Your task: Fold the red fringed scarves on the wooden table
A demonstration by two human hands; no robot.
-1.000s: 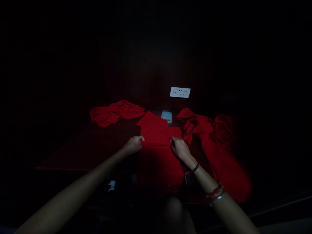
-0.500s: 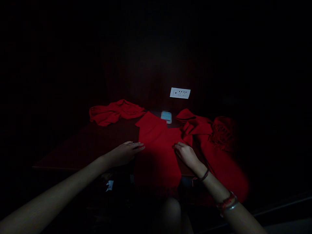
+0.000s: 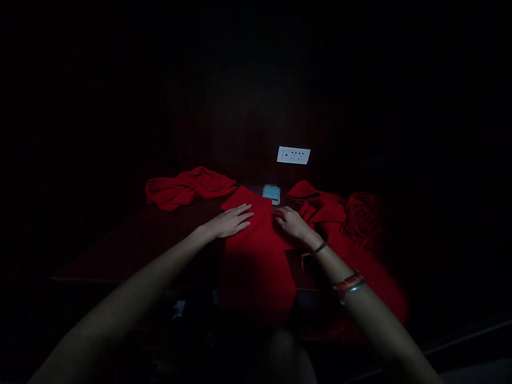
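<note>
A red scarf [image 3: 256, 274] with a fringed near end lies lengthwise over the table, its lower part hanging past the front edge. My left hand [image 3: 232, 221] rests flat on its upper left part, fingers spread and a ring on one of them. Across from it, my right hand [image 3: 292, 223] has bent fingers closed at the scarf's upper right edge; the fingertips are partly hidden in shadow. Part of the red cloth runs out to the right under my right wrist.
Crumpled red cloth [image 3: 188, 188] lies at the back left. More bunched red fabric with fringe [image 3: 362, 218] is at the right. Behind the scarf is a lit phone-like screen [image 3: 272, 194]. A white socket panel [image 3: 293, 155] is on the dark wall above the dark table [image 3: 132, 250].
Both hands have slid farther up the scarf, away from me. My left hand has come inward from the scarf's side onto its surface. The scarf itself has barely moved.
</note>
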